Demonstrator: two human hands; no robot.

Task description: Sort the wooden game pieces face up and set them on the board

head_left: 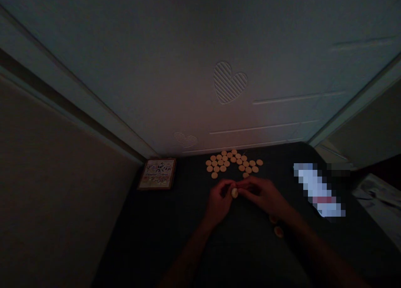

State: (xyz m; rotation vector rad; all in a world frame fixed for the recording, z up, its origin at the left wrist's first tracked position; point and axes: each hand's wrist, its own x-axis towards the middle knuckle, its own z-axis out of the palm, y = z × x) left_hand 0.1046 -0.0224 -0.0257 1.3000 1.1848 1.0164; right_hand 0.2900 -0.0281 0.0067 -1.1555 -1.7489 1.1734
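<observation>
A small round wooden disc [234, 193] is pinched between the fingertips of both hands, tilted, a little above the dark table. My left hand [219, 200] comes at it from the left with its fingers curled. From the other side, my right hand [262, 192] closes its thumb and fingers at the disc's upper edge. Just beyond my hands, several similar wooden discs [220, 162] lie flat in an arched cluster. Another loose disc [278, 231] rests beside my right forearm, with one more partly hidden behind the wrist. The light is dim, so finger detail is poor.
On the table's [188, 238] far left corner lies a square box [157, 174] with a printed lid. A bright, pixelated object [318, 192] lies to the right. Papers [379, 204] sit past the right edge. A pale panel with embossed hearts [230, 82] rises behind.
</observation>
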